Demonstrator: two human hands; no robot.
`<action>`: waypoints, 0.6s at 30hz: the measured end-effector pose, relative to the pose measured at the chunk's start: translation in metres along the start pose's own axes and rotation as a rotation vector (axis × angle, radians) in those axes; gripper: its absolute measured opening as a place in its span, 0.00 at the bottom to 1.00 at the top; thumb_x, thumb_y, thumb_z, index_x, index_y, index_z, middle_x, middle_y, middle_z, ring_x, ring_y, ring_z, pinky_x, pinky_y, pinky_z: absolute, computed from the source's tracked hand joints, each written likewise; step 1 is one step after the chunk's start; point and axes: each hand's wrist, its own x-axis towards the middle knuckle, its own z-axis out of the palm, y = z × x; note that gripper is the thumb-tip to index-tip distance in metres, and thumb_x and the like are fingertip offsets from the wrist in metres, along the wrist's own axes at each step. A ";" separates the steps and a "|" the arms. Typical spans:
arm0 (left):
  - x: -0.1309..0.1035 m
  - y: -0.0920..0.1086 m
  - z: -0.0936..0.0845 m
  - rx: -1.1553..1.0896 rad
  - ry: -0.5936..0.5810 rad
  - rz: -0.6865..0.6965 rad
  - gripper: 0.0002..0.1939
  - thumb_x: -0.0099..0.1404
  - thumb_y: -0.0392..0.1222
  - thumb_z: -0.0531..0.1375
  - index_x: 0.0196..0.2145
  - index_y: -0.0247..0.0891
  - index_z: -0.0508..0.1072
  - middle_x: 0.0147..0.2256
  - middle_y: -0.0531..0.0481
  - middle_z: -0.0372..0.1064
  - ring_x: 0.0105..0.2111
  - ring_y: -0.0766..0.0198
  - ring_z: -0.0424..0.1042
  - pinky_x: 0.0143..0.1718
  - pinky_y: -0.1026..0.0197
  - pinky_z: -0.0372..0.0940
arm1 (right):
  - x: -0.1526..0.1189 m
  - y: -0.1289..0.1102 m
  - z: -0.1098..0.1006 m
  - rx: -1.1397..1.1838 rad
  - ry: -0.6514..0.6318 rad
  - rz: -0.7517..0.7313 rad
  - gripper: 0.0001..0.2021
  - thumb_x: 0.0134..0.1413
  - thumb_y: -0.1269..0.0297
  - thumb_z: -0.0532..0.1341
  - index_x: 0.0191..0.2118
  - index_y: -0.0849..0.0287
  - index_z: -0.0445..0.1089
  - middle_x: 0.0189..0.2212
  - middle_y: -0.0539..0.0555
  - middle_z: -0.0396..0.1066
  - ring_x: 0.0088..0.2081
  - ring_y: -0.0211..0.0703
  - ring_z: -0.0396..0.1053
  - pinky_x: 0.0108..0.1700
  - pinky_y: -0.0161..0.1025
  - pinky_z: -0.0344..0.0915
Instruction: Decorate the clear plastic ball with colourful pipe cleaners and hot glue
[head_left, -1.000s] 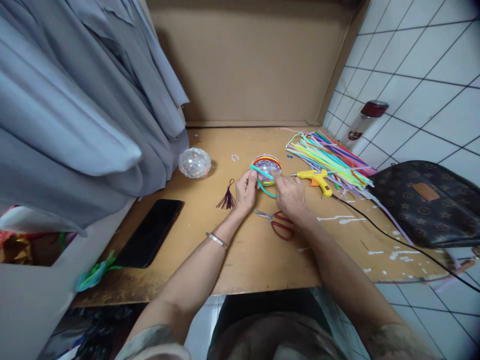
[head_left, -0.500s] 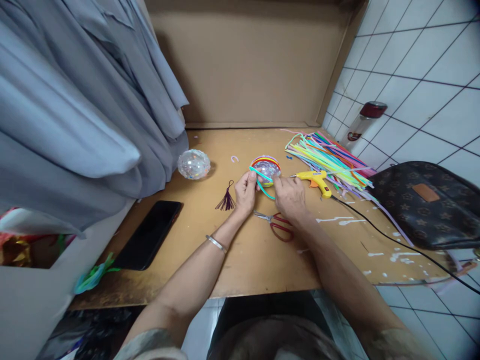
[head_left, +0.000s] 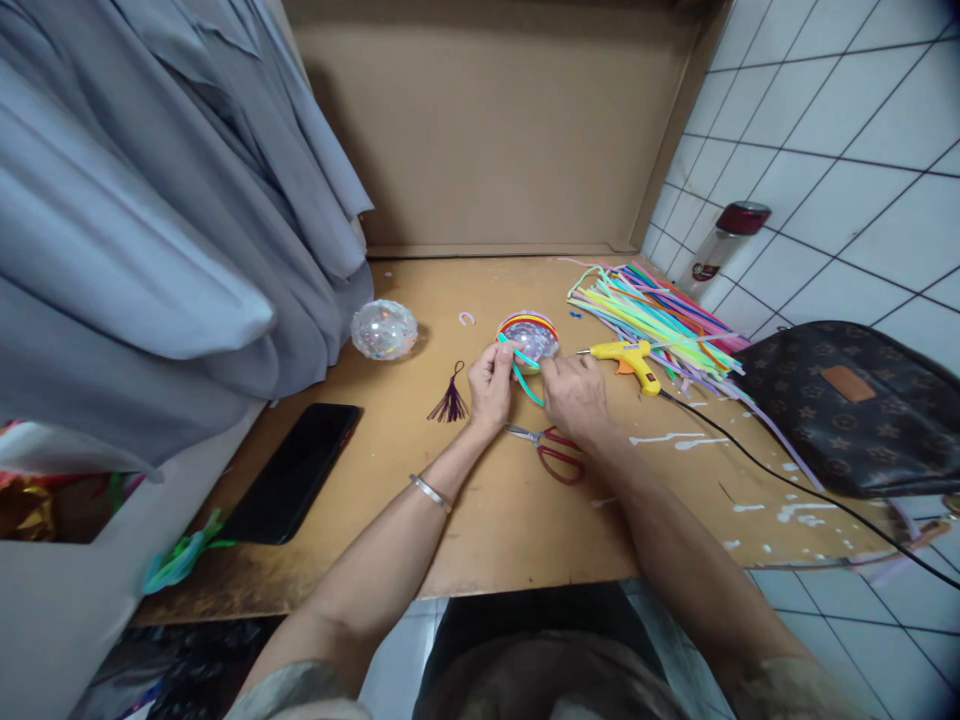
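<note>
Between my hands is a turquoise pipe cleaner (head_left: 529, 389), bent into a crossing loop. My left hand (head_left: 491, 382) pinches it near one end, thumb and fingers pressed together. My right hand (head_left: 576, 394) has its fingers closed on another part of the strip. Just behind the fingers sits a clear bowl-like half ball (head_left: 538, 338) with red and yellow bands around its rim; my hands partly cover it. Scissors (head_left: 559, 459) with red handles lie below my right hand. A dark purple tassel (head_left: 448, 400) is left of my left hand.
A yellow glue gun (head_left: 630, 362) with a black cord lies to the right, before a pile of colourful pipe cleaners (head_left: 652, 320). A clear ball (head_left: 384, 330) and a black phone (head_left: 292, 475) are at left. A brown bag (head_left: 847, 420) and a bottle (head_left: 724, 250) stand at right.
My right hand has shifted slightly left, and the loop of the turquoise pipe cleaner is narrower. My left hand keeps its pinch. The whole view has moved a little.
</note>
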 end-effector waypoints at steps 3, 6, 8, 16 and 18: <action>0.004 -0.001 -0.001 -0.073 0.015 -0.004 0.26 0.63 0.67 0.61 0.30 0.38 0.72 0.24 0.54 0.67 0.23 0.69 0.64 0.27 0.65 0.61 | -0.002 -0.002 0.003 0.136 0.051 -0.033 0.15 0.68 0.61 0.53 0.43 0.64 0.75 0.37 0.63 0.79 0.39 0.51 0.71 0.43 0.45 0.54; 0.008 0.001 -0.002 -0.162 -0.011 -0.053 0.26 0.62 0.68 0.61 0.31 0.39 0.69 0.26 0.53 0.71 0.23 0.70 0.66 0.27 0.66 0.63 | -0.003 -0.004 0.006 0.368 0.193 -0.061 0.18 0.68 0.53 0.55 0.43 0.61 0.75 0.37 0.60 0.78 0.39 0.50 0.71 0.43 0.43 0.57; 0.010 0.004 -0.003 -0.193 -0.054 -0.094 0.27 0.61 0.69 0.61 0.32 0.39 0.68 0.24 0.54 0.70 0.21 0.69 0.67 0.25 0.66 0.62 | -0.003 -0.003 0.007 0.552 0.292 -0.038 0.17 0.69 0.54 0.53 0.41 0.59 0.75 0.35 0.59 0.77 0.38 0.48 0.71 0.42 0.42 0.60; 0.005 0.012 -0.006 -0.132 -0.494 -0.323 0.25 0.59 0.64 0.63 0.28 0.37 0.67 0.19 0.55 0.68 0.18 0.69 0.68 0.23 0.65 0.64 | 0.008 0.012 0.012 1.146 0.459 0.301 0.11 0.59 0.57 0.60 0.35 0.57 0.76 0.30 0.52 0.74 0.33 0.42 0.69 0.38 0.39 0.66; 0.004 0.012 -0.006 -0.140 -0.550 -0.359 0.24 0.59 0.63 0.64 0.27 0.37 0.67 0.19 0.55 0.68 0.17 0.69 0.68 0.23 0.65 0.64 | 0.010 0.014 0.015 1.255 0.407 0.320 0.11 0.55 0.55 0.62 0.33 0.57 0.77 0.28 0.51 0.74 0.32 0.41 0.69 0.38 0.39 0.67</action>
